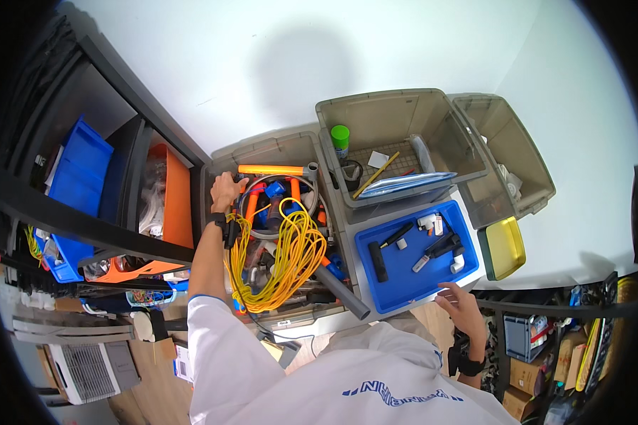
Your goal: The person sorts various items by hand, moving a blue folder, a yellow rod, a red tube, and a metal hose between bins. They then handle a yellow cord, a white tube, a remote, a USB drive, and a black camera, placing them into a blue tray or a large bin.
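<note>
My left hand [227, 190] reaches over the upper left side of a grey-brown bin [262, 150], its thumb apart beside orange pieces; the undersides of its fingers are hidden. Beside it lie an orange tube [271, 170], a grey hose loop and blue fittings. A bundle of yellow cord [283, 265] covers the near half of the bin, and a grey pipe [344, 292] sticks out over its near edge. My right hand [462, 309] hovers by the near right corner of a blue tray [404, 297], fingers apart and holding nothing. In the tray lie black cylindrical pieces [378, 262] and white fittings [457, 264].
Behind the tray stands a taller grey-brown bin [404, 106] with a green-capped can [340, 138], a yellow stick and a blue-edged packet. Another bin [524, 156] and a yellow container [503, 248] are right of it. Shelving [142, 241] with blue and orange bins borders the left.
</note>
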### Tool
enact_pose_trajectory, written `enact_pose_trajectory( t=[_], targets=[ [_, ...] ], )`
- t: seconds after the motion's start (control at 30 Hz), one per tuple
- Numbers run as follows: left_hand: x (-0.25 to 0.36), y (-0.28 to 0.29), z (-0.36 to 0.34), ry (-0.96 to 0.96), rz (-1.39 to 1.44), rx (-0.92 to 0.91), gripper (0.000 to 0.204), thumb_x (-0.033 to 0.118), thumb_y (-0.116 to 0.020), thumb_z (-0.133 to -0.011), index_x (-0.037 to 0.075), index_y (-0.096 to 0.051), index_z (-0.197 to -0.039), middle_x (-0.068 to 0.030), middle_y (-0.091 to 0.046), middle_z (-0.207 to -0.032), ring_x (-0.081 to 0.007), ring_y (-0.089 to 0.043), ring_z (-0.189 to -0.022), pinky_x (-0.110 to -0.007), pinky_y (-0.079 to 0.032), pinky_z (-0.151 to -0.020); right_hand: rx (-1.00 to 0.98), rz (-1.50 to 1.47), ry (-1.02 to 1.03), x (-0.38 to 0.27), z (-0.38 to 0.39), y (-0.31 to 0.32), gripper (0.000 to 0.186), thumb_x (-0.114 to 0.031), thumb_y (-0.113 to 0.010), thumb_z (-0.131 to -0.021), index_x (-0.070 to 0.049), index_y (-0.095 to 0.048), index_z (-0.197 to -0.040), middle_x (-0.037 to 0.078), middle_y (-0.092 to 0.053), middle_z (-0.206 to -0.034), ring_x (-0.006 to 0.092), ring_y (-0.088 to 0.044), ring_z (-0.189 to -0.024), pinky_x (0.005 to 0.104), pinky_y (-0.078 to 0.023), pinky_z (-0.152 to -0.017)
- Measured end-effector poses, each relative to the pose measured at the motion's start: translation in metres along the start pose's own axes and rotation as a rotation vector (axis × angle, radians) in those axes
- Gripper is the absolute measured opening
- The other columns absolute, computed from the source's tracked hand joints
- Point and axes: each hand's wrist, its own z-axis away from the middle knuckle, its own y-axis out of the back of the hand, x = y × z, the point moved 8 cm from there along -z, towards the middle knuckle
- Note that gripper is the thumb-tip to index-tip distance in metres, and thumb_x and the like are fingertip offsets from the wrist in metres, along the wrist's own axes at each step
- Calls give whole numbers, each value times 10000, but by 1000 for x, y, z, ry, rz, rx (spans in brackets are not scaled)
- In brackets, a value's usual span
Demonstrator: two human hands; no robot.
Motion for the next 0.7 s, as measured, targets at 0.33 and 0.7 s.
enact_pose_trajectory(
  t=[0.33,0.7],
  targets=[
    [-19,14,1,-151,71,30,609,573,-797,-831,-12,-759,-995,-199,-764,-887,-391,-738,-901,-486,-573,-807,-18,-17,27,-6,-9,-17,430,-227,-719,-987,7,-611,-1331,184,-755,-1097,269,-750,-956,367,-597,-850],
    [39,-3,24,-529,-231,-30,505,430,-659,-985,179,-622,-1423,-169,-519,-1507,-444,-715,-979,-538,-586,-856,1,-1,-11,2,0,-15,437,-247,-714,-993,5,-608,-1335,192,-752,-1102,267,-751,-947,363,-586,-848]
  ],
)
